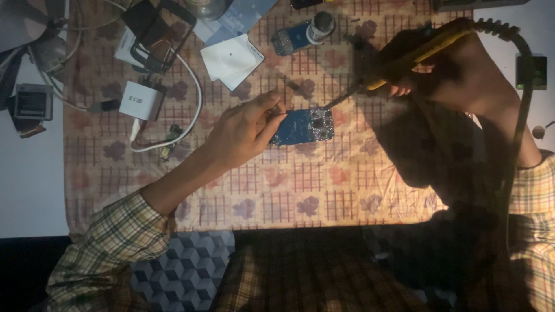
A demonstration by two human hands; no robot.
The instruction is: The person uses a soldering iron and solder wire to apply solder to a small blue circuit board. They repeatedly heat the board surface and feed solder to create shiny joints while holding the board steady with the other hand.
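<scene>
A small blue circuit board (303,126) lies on a checked, flower-patterned cloth (260,185) at the middle. My left hand (243,130) pinches thin tweezers (278,113) whose tip rests at the board's left edge. My right hand (439,63), in shadow, grips a yellow-handled hot air tool (416,55) with a thick coiled hose (520,86). Its dark nozzle (341,99) points down at the board's top right area, just above a dark chip.
A white charger block (139,100) with a white cable (191,110) lies at the left. A phone frame (156,34), white paper (232,60), another blue board part (292,37) beside a small bottle (322,24), and loose parts lie along the top.
</scene>
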